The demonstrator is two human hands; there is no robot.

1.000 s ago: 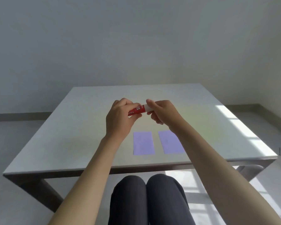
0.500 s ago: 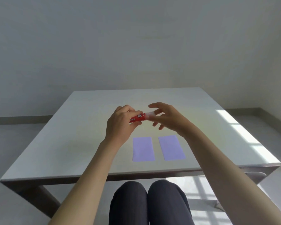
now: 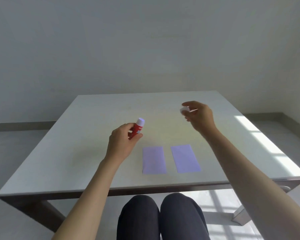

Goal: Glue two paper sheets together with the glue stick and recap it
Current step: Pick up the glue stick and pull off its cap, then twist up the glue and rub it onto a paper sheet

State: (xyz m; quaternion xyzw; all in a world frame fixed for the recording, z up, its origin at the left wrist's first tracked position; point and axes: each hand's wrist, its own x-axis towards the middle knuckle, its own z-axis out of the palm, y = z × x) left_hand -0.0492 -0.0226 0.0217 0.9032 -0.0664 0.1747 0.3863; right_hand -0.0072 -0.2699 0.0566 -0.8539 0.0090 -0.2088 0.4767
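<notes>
My left hand [image 3: 122,142] grips a red glue stick [image 3: 137,129], uncapped, its white tip pointing up and away. Off to the right and farther back, my right hand [image 3: 198,116] pinches the white cap [image 3: 184,109] between thumb and fingers, above the table. Two lilac paper sheets lie flat side by side near the front edge: the left sheet [image 3: 153,160] just right of my left hand, the right sheet [image 3: 185,158] below my right forearm. They do not touch each other.
The white table [image 3: 76,153] has a front edge close to my knees [image 3: 161,215]. Sunlight falls in bright patches on its right side [image 3: 260,135]. A pale wall stands behind.
The cap has come off the glue stick. My right hand has carried it away to the right, and my left hand has tilted the stick more upright.
</notes>
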